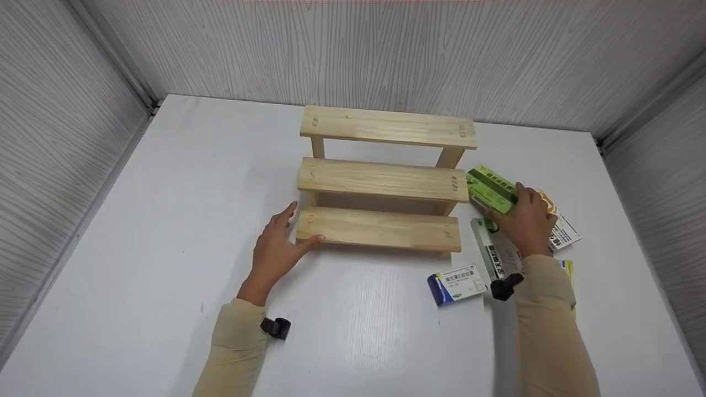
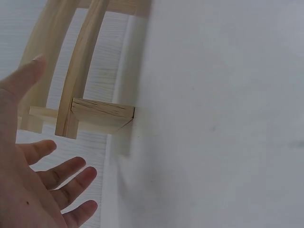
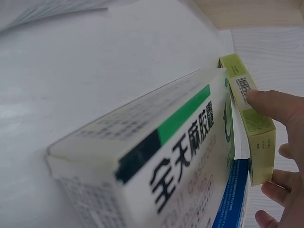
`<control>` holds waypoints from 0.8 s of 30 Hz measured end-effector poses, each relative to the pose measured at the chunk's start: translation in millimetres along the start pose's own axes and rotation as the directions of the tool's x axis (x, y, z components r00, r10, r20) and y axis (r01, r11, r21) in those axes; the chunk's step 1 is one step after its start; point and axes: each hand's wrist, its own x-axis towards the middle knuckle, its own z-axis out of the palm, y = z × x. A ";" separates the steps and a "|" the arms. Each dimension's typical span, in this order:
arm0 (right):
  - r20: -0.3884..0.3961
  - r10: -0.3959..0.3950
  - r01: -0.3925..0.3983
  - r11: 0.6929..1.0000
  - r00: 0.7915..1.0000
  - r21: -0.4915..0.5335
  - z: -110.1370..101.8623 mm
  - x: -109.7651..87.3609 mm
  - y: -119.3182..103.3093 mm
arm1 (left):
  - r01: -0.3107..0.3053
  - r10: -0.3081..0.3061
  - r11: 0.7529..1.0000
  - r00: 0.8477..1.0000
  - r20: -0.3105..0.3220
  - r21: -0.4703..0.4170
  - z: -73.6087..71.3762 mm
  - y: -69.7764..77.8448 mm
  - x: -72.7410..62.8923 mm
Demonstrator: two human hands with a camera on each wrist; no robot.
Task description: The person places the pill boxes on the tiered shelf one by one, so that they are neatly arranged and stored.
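Note:
A three-step wooden rack [image 1: 380,179] stands on the white table. Beside the left end of its lowest step is my left hand [image 1: 276,248], fingers spread and thumb over the front edge; whether it touches the wood I cannot tell. In the left wrist view, that hand [image 2: 42,185] holds nothing. My right hand [image 1: 527,220] grips a green medicine box [image 1: 491,190] near the rack's right end, between thumb and fingers. The right wrist view shows the thumb on the barcode side of this box [image 3: 247,104]. A white-and-green medicine box [image 1: 492,253] lies partly under the right wrist.
A white-and-blue medicine box [image 1: 458,284] lies in front of the rack's right end. Right of my right hand are a white-and-orange box [image 1: 565,229] and a partly hidden yellow box [image 1: 567,267]. Panelled walls [image 1: 364,49] border the table at the back and sides.

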 end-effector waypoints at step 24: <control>-0.119 0.107 -0.063 0.945 0.987 0.322 -6.1 -5.5 18.1 | 0.018 -0.019 0.999 0.999 -0.034 -0.036 5.6 -3.0 2.6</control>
